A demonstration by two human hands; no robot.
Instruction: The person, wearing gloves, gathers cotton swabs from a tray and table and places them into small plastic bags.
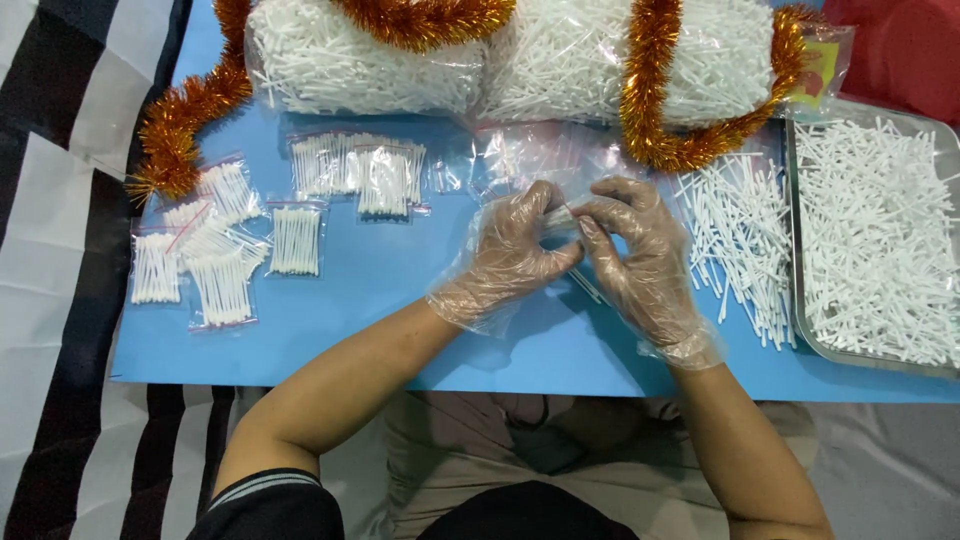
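Note:
Both my hands wear thin clear plastic gloves and meet over the middle of the blue table [400,300]. My left hand [510,255] and my right hand [635,255] pinch a small bundle of white cotton swabs [562,220] between their fingertips, partly hidden by the fingers. A loose pile of white swabs [740,245] lies just right of my right hand. Clear empty little bags [530,155] lie just beyond the hands.
A metal tray [800,330] full of loose swabs sits at the right. Several small filled bags [225,250] lie at the left and centre [360,170]. Big bags of swabs [360,55] wrapped in orange tinsel [650,80] line the far edge.

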